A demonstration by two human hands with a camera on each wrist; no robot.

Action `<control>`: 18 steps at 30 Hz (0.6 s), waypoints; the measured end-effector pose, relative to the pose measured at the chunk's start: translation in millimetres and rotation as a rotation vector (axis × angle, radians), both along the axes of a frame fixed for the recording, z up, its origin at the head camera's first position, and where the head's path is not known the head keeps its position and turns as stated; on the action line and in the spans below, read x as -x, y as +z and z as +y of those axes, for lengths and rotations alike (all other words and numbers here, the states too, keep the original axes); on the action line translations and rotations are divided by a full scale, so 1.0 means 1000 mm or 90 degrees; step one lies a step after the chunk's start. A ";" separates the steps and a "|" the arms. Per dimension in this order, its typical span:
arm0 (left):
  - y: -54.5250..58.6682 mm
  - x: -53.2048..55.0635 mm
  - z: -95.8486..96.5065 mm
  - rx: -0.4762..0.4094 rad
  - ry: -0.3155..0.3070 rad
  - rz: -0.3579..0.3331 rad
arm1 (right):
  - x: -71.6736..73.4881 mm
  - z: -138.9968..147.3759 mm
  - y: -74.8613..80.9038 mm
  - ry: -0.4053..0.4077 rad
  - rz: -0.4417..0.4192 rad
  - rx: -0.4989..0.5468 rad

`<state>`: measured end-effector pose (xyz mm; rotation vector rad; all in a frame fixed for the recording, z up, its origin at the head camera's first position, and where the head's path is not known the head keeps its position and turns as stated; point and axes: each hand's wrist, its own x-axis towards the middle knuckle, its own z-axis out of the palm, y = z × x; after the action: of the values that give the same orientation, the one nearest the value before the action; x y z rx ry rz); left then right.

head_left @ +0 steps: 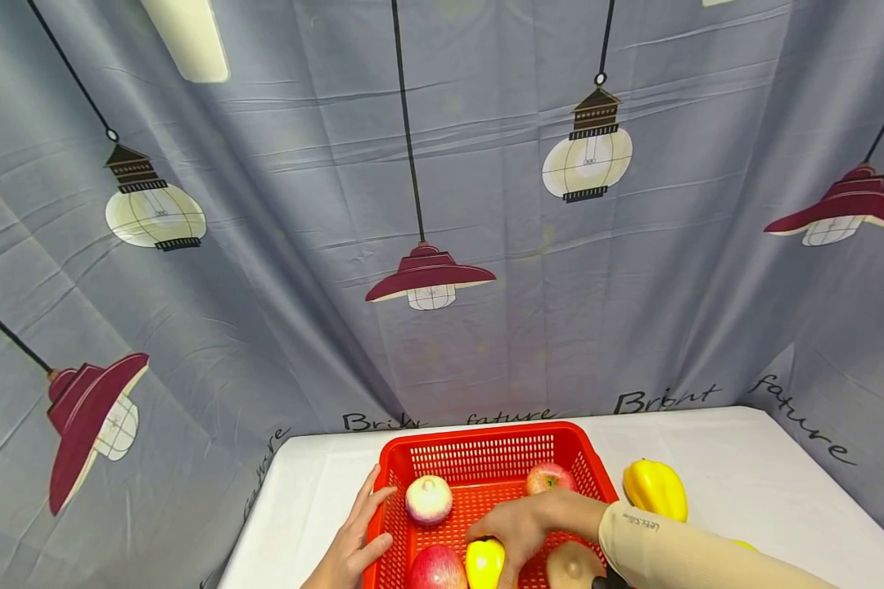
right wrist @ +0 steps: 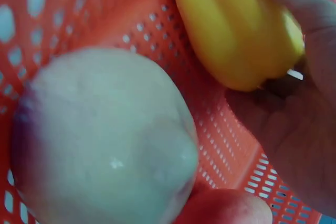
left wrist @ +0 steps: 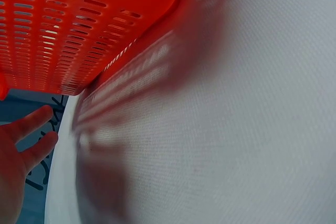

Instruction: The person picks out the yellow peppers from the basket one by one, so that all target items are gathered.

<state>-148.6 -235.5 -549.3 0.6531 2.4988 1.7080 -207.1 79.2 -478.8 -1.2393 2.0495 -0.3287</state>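
Observation:
My right hand (head_left: pixel 519 523) reaches down into a red plastic basket (head_left: pixel 479 433) and grips a yellow bell pepper (head_left: pixel 484 564). In the right wrist view, the thumb and fingers lie round the bell pepper (right wrist: pixel 236 30) above the perforated basket floor. My left hand (head_left: pixel 349 544) is at the basket's left side, fingers spread and relaxed; the left wrist view shows this hand (left wrist: pixel 16 156) holding nothing. Inside the basket are a white-and-purple turnip (head_left: pixel 429 499), a red apple (head_left: pixel 438 568) and another apple (head_left: pixel 550 478). A second turnip (head_left: pixel 575 564) lies beside my right wrist.
Another yellow bell pepper (head_left: pixel 656 489) lies on the white table (head_left: pixel 722 458), right of the basket. A small bit of something yellow (head_left: pixel 744 544) shows past my right sleeve. Behind the table hangs a grey curtain (head_left: pixel 486 352) printed with lamps.

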 end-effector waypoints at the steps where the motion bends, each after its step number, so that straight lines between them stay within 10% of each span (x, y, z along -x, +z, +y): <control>1: 0.000 0.000 0.000 -0.002 0.000 -0.001 | -0.002 0.000 -0.001 0.009 0.022 0.009; 18: -0.001 0.001 0.001 0.024 0.024 -0.014 | 0.004 0.011 0.008 -0.035 0.017 0.059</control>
<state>-149.3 -234.2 -549.8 0.5846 2.5386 1.6655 -211.3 90.4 -471.3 -1.2491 2.1145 -0.4396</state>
